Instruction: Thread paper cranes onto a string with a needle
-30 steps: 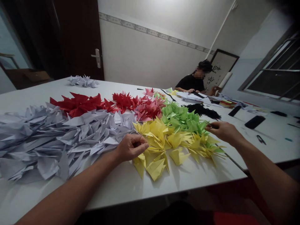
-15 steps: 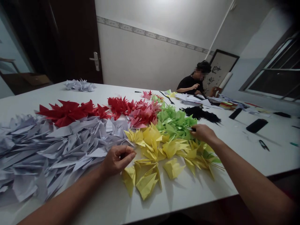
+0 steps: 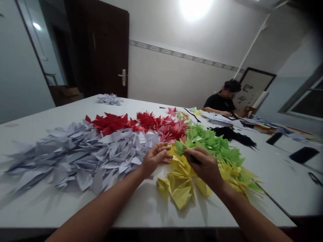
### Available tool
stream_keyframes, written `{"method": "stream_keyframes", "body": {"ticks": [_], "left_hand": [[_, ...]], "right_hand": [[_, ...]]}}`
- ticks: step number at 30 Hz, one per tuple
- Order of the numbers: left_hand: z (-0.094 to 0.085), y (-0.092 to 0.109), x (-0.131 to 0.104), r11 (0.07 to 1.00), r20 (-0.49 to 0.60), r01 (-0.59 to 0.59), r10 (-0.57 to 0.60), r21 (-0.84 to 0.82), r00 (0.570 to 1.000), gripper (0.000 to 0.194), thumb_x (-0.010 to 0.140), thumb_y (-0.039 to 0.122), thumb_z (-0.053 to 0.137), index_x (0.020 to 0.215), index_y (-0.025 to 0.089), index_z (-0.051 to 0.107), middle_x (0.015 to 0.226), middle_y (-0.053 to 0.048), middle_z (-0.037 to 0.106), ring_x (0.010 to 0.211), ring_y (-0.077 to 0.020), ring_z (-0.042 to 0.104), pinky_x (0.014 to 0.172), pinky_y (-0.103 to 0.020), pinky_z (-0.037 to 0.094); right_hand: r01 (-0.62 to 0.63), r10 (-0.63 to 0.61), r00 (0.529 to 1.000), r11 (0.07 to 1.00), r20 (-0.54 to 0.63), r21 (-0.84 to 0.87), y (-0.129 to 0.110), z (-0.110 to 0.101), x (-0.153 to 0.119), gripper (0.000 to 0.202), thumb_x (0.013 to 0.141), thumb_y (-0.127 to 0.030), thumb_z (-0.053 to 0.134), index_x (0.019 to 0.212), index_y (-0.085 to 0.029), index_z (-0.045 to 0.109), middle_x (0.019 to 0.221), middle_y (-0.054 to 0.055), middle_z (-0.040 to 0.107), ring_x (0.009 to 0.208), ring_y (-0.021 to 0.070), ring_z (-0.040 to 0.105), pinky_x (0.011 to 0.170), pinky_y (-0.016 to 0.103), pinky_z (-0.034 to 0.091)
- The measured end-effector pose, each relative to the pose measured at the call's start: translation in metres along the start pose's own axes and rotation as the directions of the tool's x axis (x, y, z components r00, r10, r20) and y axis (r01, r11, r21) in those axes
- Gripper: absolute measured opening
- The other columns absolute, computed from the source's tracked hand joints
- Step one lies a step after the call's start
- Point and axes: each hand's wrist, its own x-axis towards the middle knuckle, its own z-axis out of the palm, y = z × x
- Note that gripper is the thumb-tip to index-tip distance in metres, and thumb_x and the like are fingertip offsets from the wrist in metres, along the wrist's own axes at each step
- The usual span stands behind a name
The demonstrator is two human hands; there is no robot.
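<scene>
My right hand (image 3: 203, 161) pinches a green folded-paper piece (image 3: 180, 147) above the yellow folded papers (image 3: 180, 195). To its left, my left hand (image 3: 158, 158) is open, fingers spread toward the green piece and holding nothing. Beyond my right hand spreads a heap of green folded papers (image 3: 210, 139). Pink folded papers (image 3: 174, 129) and red folded papers (image 3: 111, 122) lie farther back. A wide pile of white folded papers (image 3: 85, 158) covers the table left of my left hand.
The white table (image 3: 131, 211) carries black tassel-like strands (image 3: 230, 135), two dark flat objects including one like a phone (image 3: 304, 154), and small snips (image 3: 315, 178). A person in black (image 3: 217, 102) sits at the far side beside stacked papers (image 3: 264, 127). A small white paper pile (image 3: 110, 99) lies far left.
My right hand has come from the green heap toward my left hand with a green paper piece. My left hand has opened its fingers and moved slightly right. The view has turned left.
</scene>
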Motion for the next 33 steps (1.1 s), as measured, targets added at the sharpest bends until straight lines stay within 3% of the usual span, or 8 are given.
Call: {"method": "stream_keyframes", "body": {"ticks": [2, 5, 9, 13, 17, 22, 27, 33], "left_hand": [[-0.004, 0.004, 0.001, 0.978, 0.044, 0.075, -0.067, -0.193, 0.997, 0.040, 0.062, 0.035, 0.077, 0.093, 0.017, 0.058, 0.085, -0.004, 0.067, 0.068, -0.0152, 0.066, 0.063, -0.027, 0.055], [-0.013, 0.008, 0.007, 0.947, 0.031, 0.052, -0.044, -0.318, 0.999, 0.031, 0.059, 0.030, 0.077, 0.079, 0.015, 0.059, 0.073, -0.001, 0.064, 0.063, -0.0119, 0.061, 0.061, -0.025, 0.052], [-0.023, 0.008, 0.019, 0.963, -0.164, -0.089, 0.047, -0.256, 0.985, 0.024, 0.053, 0.024, 0.074, 0.069, 0.014, 0.059, 0.065, 0.000, 0.060, 0.058, -0.0089, 0.054, 0.058, -0.021, 0.044], [-0.029, 0.002, 0.030, 0.967, -0.323, -0.201, 0.143, -0.156, 0.936, 0.018, 0.060, 0.024, 0.069, 0.073, 0.015, 0.061, 0.065, 0.002, 0.060, 0.058, -0.0078, 0.050, 0.057, -0.019, 0.038], [-0.034, -0.005, 0.032, 0.958, -0.360, -0.282, 0.281, 0.051, 0.890, 0.013, 0.071, 0.026, 0.062, 0.080, 0.017, 0.061, 0.067, 0.002, 0.059, 0.063, -0.0101, 0.052, 0.063, -0.021, 0.041], [-0.038, -0.011, 0.028, 0.918, -0.308, -0.290, 0.367, 0.269, 0.878, 0.013, 0.080, 0.028, 0.056, 0.088, 0.019, 0.060, 0.076, -0.002, 0.062, 0.072, -0.0144, 0.055, 0.070, -0.025, 0.044], [-0.034, -0.009, 0.022, 0.868, -0.273, -0.281, 0.410, 0.409, 0.871, 0.019, 0.082, 0.033, 0.056, 0.095, 0.020, 0.062, 0.085, -0.003, 0.065, 0.079, -0.0164, 0.058, 0.075, -0.026, 0.046], [-0.025, -0.009, 0.020, 0.850, -0.241, -0.324, 0.447, 0.416, 0.861, 0.022, 0.081, 0.033, 0.060, 0.097, 0.018, 0.062, 0.095, -0.005, 0.067, 0.090, -0.0167, 0.062, 0.086, -0.029, 0.047]], "right_hand": [[0.061, -0.062, 0.998, 0.997, 0.026, 0.042, -0.018, 0.026, 0.004, 0.022, 0.083, -0.018, 0.054, 0.098, -0.022, 0.069, 0.078, 0.005, 0.065, 0.068, 0.0142, 0.062, 0.062, 0.024, 0.050], [0.081, -0.084, 0.996, 0.994, 0.033, 0.070, -0.025, 0.057, 0.012, 0.023, 0.083, -0.019, 0.054, 0.100, -0.022, 0.069, 0.081, 0.006, 0.066, 0.071, 0.0156, 0.064, 0.064, 0.025, 0.052], [-0.038, 0.028, 0.994, 0.995, 0.103, 0.093, -0.021, 0.079, 0.025, 0.022, 0.082, -0.030, 0.058, 0.099, -0.021, 0.069, 0.093, 0.009, 0.070, 0.083, 0.0207, 0.066, 0.074, 0.032, 0.054], [-0.249, 0.203, 0.933, 0.960, 0.298, 0.125, -0.018, 0.080, 0.039, 0.037, 0.082, -0.043, 0.055, 0.107, -0.018, 0.067, 0.099, 0.011, 0.071, 0.089, 0.0237, 0.066, 0.078, 0.035, 0.053], [-0.335, 0.222, 0.872, 0.920, 0.436, 0.202, -0.018, 0.078, 0.050, 0.043, 0.083, -0.047, 0.051, 0.108, -0.016, 0.068, 0.104, 0.012, 0.071, 0.091, 0.0239, 0.066, 0.081, 0.035, 0.052], [-0.409, 0.247, 0.840, 0.873, 0.484, 0.266, -0.012, 0.083, 0.050, 0.041, 0.082, -0.048, 0.052, 0.099, -0.017, 0.071, 0.095, 0.011, 0.072, 0.088, 0.0259, 0.066, 0.078, 0.036, 0.051], [-0.446, 0.243, 0.821, 0.838, 0.516, 0.315, -0.006, 0.089, 0.032, 0.031, 0.082, -0.044, 0.053, 0.083, -0.017, 0.069, 0.071, 0.004, 0.066, 0.066, 0.0181, 0.059, 0.058, 0.027, 0.046], [-0.606, 0.383, 0.789, 0.614, 0.480, 0.506, -0.012, 0.092, 0.028, 0.028, 0.073, -0.041, 0.059, 0.085, -0.015, 0.062, 0.073, 0.003, 0.064, 0.065, 0.0162, 0.056, 0.057, 0.025, 0.043]]}}
